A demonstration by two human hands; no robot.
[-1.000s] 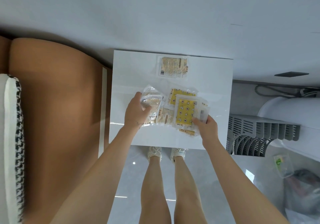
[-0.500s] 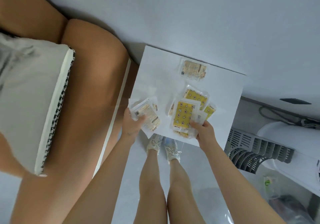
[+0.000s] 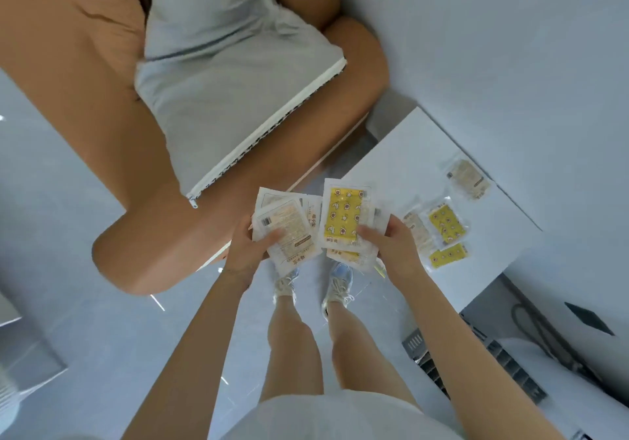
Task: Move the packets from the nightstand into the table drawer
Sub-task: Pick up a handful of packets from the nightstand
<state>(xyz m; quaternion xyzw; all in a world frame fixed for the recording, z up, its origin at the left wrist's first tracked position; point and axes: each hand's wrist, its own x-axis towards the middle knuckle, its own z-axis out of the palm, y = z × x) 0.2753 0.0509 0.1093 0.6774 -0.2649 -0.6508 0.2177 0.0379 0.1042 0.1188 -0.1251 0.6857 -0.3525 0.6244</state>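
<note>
My left hand (image 3: 250, 249) grips a small stack of pale beige packets (image 3: 287, 228), held in the air left of the nightstand. My right hand (image 3: 394, 247) grips a stack of packets with a yellow patterned one (image 3: 345, 216) on top. Both stacks hang above the floor, in front of my feet. On the white nightstand (image 3: 401, 164) at the right lie several more: a yellow packet (image 3: 446, 223), a smaller yellow one (image 3: 448, 255), a beige one partly under them (image 3: 417, 232), and a beige one (image 3: 469, 178) farther back. No drawer is in view.
An orange-brown bed (image 3: 85, 99) with a grey cushion (image 3: 221, 75) fills the upper left, close to the nightstand. A grey slatted appliance (image 3: 503, 371) stands at the lower right beside the nightstand. Pale glossy floor (image 3: 85, 354) lies to the left and below.
Both hands have lifted their packets off the nightstand and drawn them toward me. The view has swung left, so the nightstand now sits at the right and more of the bed shows.
</note>
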